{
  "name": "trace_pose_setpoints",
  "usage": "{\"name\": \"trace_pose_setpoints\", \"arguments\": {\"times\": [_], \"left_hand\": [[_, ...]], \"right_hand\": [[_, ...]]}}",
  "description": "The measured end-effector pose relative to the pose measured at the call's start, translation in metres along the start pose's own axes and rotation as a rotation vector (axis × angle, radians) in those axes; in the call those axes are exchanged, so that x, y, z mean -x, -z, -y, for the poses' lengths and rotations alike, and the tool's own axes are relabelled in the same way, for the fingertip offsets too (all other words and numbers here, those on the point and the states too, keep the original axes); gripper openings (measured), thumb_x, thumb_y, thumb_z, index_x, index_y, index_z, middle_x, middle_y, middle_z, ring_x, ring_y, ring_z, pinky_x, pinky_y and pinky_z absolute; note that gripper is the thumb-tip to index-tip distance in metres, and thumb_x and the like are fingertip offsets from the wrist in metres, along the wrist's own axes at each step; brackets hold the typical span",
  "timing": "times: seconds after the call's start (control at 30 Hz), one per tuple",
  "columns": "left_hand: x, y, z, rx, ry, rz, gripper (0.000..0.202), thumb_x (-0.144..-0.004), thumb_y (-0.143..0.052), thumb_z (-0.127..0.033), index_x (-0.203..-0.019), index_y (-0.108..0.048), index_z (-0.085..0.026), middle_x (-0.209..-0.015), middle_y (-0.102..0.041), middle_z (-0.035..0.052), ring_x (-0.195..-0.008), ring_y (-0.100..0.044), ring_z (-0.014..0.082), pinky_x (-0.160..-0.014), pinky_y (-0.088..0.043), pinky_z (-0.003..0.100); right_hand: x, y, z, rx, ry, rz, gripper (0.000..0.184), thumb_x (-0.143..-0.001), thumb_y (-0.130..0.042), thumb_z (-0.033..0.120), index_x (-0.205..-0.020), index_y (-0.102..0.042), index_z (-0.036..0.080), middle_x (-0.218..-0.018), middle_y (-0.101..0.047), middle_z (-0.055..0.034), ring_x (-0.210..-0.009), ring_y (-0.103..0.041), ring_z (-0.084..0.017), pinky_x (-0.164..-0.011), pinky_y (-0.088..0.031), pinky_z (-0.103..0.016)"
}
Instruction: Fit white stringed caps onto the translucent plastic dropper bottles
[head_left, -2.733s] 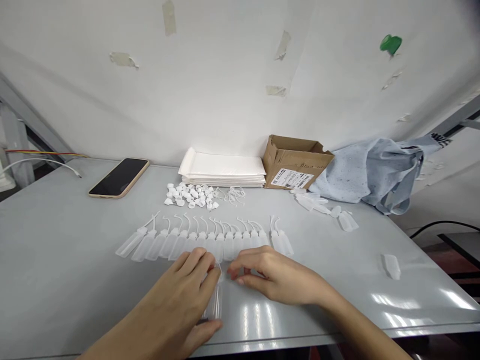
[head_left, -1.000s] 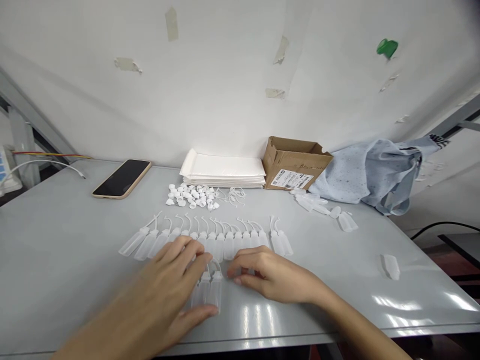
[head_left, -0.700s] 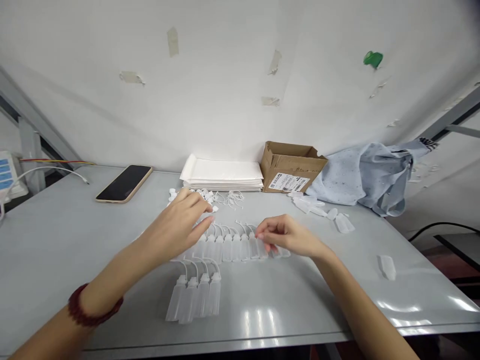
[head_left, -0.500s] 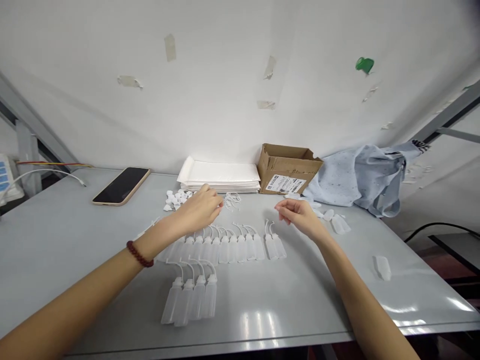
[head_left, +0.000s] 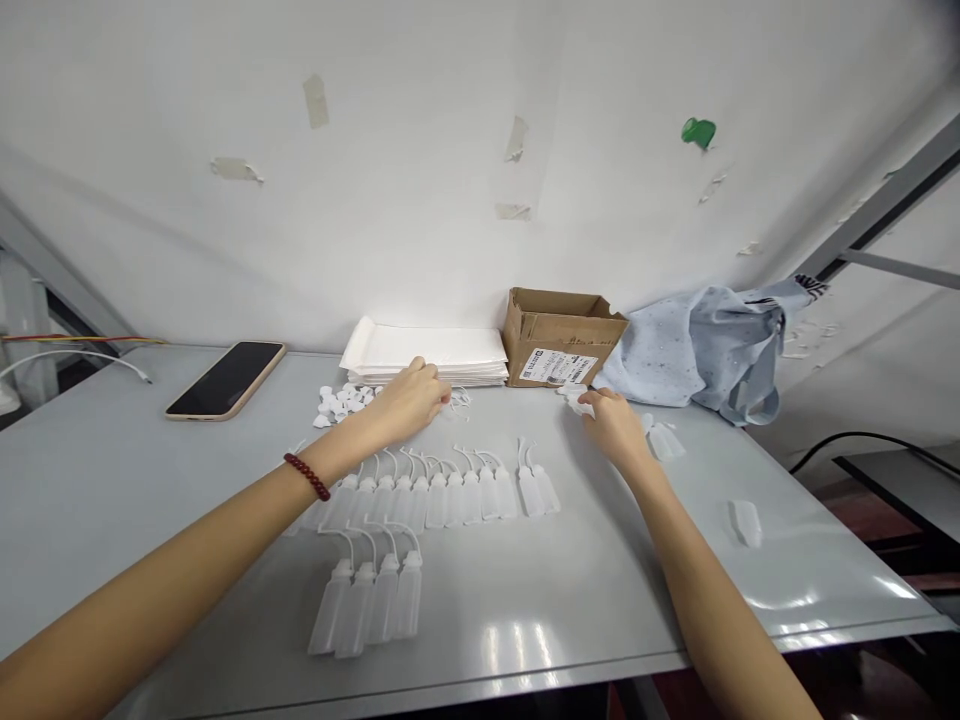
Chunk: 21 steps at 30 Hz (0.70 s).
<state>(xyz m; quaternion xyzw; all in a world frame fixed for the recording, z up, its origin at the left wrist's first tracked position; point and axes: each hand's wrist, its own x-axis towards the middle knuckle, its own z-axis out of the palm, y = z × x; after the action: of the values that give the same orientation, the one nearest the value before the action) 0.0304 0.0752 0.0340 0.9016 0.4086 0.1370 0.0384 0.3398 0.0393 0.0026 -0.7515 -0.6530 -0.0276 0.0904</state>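
The left hand (head_left: 412, 402) is palm-down with fingers bent and drawn close together, its fingertips over the thin, curly white flexible tubes (head_left: 460, 400); whether it pinches one cannot be told. A beaded dark-red bracelet (head_left: 307, 477) circles that wrist. The right hand (head_left: 615, 430) is partly closed, thumb and fingers bent inward at the small pile of translucent, flattened plastic pieces (head_left: 574, 394) below the box; its hold is also unclear, since the hand hides part of the pile.

Nearer the front edge of the smooth, glossy grey tabletop (head_left: 555, 590) lie four frosted, translucent plastic bottles (head_left: 357, 612), slim and flat-sided, side by side, each with a curved white tube at its neck. Behind them runs a longer row of similar frosted bottles (head_left: 436, 500), the left forearm covering part of its left end. Small white, rounded plastic caps (head_left: 341, 402) are heaped beside the left hand. A single loose translucent piece (head_left: 745, 523) lies well apart, right of the right forearm.

At the back, a stack of white, smooth-faced padded envelopes (head_left: 431, 350) sits beside an open brown cardboard box (head_left: 562, 335) with a printed label; soft, creased pale-blue speckled fabric (head_left: 667, 350) slumps next to it.
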Motion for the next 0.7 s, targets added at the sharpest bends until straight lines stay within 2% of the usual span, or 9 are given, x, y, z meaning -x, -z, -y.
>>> {"name": "trace_pose_setpoints", "arguments": {"times": [0.13, 0.23, 0.33, 0.57, 0.7], "left_hand": [[0.008, 0.015, 0.003, 0.090, 0.102, -0.102, 0.024, -0.087, -0.042, -0.025, -0.089, -0.065, -0.016, -0.097, -0.063, 0.0098, -0.094, -0.054, 0.0231, -0.079, -0.044, 0.034], [0.013, 0.022, 0.005, 0.271, 0.276, -0.199, 0.023, -0.086, -0.046, -0.032, -0.088, -0.065, -0.017, -0.095, -0.067, 0.0065, -0.076, -0.057, 0.0175, -0.071, -0.045, 0.030], [0.018, 0.025, 0.005, 0.524, 0.446, -0.275, 0.026, -0.080, -0.055, -0.039, -0.086, -0.067, -0.017, -0.089, -0.069, 0.0050, -0.061, -0.054, 0.0136, -0.060, -0.042, 0.027], [0.020, 0.035, -0.008, 0.707, 0.565, -0.415, 0.027, -0.077, -0.061, -0.040, -0.086, -0.068, -0.015, -0.086, -0.069, 0.0053, -0.068, -0.058, 0.0150, -0.060, -0.043, 0.025], [0.026, 0.038, -0.017, 0.806, 0.563, -0.401, 0.026, -0.077, -0.064, -0.040, -0.085, -0.069, -0.016, -0.084, -0.070, 0.0042, -0.071, -0.058, 0.0150, -0.062, -0.043, 0.025]], "right_hand": [[0.000, -0.002, -0.001, 0.037, -0.006, 0.025, 0.037, -0.080, -0.044, 0.004, -0.111, -0.062, 0.012, -0.111, -0.063, -0.0142, -0.104, -0.056, -0.027, -0.070, -0.040, -0.031], [0.001, -0.003, 0.000, 0.054, -0.026, 0.027, 0.037, -0.079, -0.046, 0.005, -0.112, -0.062, 0.012, -0.107, -0.065, -0.0150, -0.102, -0.057, -0.028, -0.071, -0.040, -0.031], [0.002, -0.002, 0.002, 0.055, -0.034, 0.021, 0.036, -0.078, -0.047, 0.005, -0.110, -0.062, 0.012, -0.103, -0.067, -0.0156, -0.101, -0.057, -0.028, -0.071, -0.040, -0.031], [0.005, 0.004, 0.012, -0.038, -0.025, -0.041, 0.034, -0.080, -0.048, 0.010, -0.112, -0.060, 0.009, -0.107, -0.065, -0.0167, -0.103, -0.057, -0.030, -0.072, -0.041, -0.033], [0.010, 0.007, 0.026, -0.154, 0.039, -0.085, 0.034, -0.084, -0.050, 0.018, -0.117, -0.056, 0.012, -0.107, -0.065, -0.0105, -0.092, -0.060, -0.021, -0.077, -0.044, -0.030]]}}
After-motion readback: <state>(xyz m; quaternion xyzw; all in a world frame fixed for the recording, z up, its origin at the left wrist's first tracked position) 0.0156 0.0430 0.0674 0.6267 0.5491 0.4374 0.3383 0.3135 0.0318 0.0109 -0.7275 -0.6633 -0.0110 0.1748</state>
